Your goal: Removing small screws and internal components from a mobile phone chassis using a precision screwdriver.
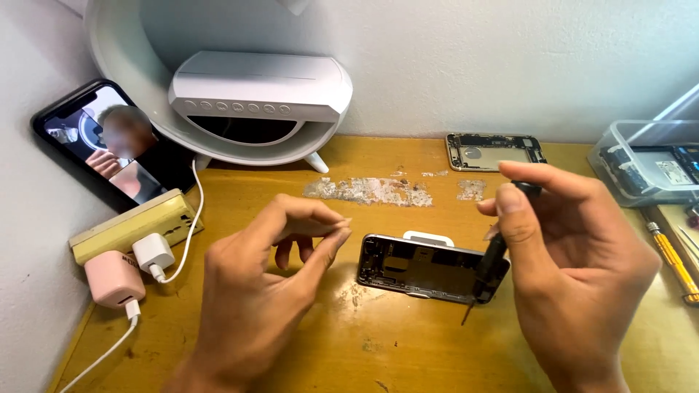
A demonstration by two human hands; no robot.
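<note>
An opened phone shell lies flat in the middle of the wooden table, between the person's two hands. It looks thin, stiff and light, with small parts inside that could break, so it is best held by its outer edges.

The right hand has its fingers closed around a small black screwdriver. The tip points down at the right end of the shell. The left hand hovers just left of the shell, with thumb and first finger pinched almost shut. It may hold a tiny screw, but that is too small to tell.

A second phone shell lies by the wall, and a yellow screwdriver sits far right.
</note>
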